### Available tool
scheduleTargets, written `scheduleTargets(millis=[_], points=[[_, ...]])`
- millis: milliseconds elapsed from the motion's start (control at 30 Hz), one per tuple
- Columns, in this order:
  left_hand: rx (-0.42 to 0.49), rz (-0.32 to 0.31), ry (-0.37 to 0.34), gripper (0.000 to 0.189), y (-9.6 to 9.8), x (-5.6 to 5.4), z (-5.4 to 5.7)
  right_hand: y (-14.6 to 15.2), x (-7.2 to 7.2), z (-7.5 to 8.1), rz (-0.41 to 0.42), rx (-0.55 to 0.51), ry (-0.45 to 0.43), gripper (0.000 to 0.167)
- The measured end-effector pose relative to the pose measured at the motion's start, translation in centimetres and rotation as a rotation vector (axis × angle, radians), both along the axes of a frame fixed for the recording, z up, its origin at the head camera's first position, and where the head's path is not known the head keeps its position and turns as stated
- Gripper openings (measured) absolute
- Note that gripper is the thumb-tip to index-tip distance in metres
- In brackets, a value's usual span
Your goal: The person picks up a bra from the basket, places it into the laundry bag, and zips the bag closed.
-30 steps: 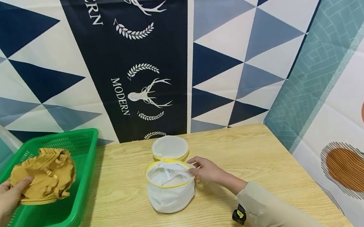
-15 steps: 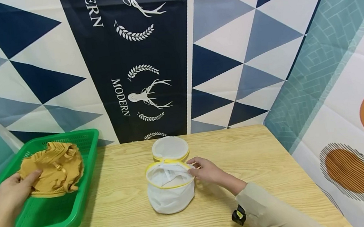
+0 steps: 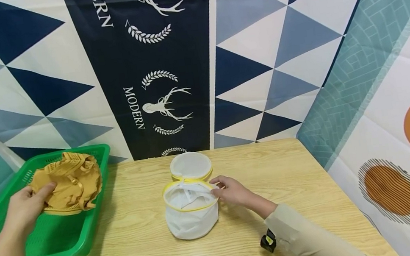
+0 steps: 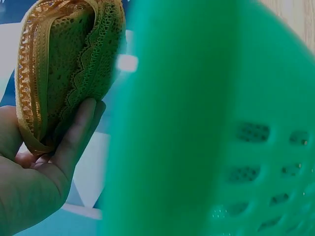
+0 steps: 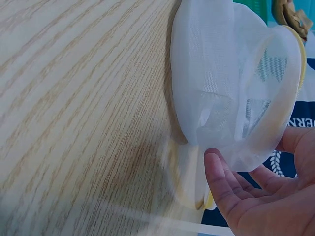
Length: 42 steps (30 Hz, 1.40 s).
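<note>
Pinching mustard garment (image 3: 70, 185) over green basket (image 3: 58, 235) — L hand (image 3: 26, 208); R hand (image 3: 230, 191) pinches rim of white mesh bag (image 3: 191, 223), right of basket. Both prob. light, floppy — best held by edge/rim.

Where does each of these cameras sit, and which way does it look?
Head: worn on the head, facing forward and down at the table, green basket and white mesh bag; left hand, right hand and sleeves show.
Left wrist: worn there, facing the left hand holding the mustard garment near the blurred basket; that hand shows.
Right wrist: worn there, facing the right hand gripping the bag; that hand shows.
Shared: head and right wrist both see the bag.
</note>
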<state>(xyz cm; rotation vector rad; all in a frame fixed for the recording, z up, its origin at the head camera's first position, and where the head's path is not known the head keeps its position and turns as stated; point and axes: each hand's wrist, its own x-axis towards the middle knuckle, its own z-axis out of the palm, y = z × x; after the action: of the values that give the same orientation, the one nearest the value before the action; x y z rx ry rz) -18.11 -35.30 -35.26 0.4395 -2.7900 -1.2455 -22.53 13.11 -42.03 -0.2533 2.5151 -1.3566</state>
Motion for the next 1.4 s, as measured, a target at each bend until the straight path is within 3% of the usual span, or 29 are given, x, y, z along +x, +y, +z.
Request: scheduleTargets(millis=[633,1400], points=[[0.106,-0.041,0.042,0.056,1.6,-0.8,-0.1,-0.2,0.0,0.0,-0.007,0.007,-0.021,0.034],[0.106,-0.103,0.063,0.051,3.2,-1.8,0.1,-0.3,-0.3,0.0,-0.019,0.014,-0.019,0.034]])
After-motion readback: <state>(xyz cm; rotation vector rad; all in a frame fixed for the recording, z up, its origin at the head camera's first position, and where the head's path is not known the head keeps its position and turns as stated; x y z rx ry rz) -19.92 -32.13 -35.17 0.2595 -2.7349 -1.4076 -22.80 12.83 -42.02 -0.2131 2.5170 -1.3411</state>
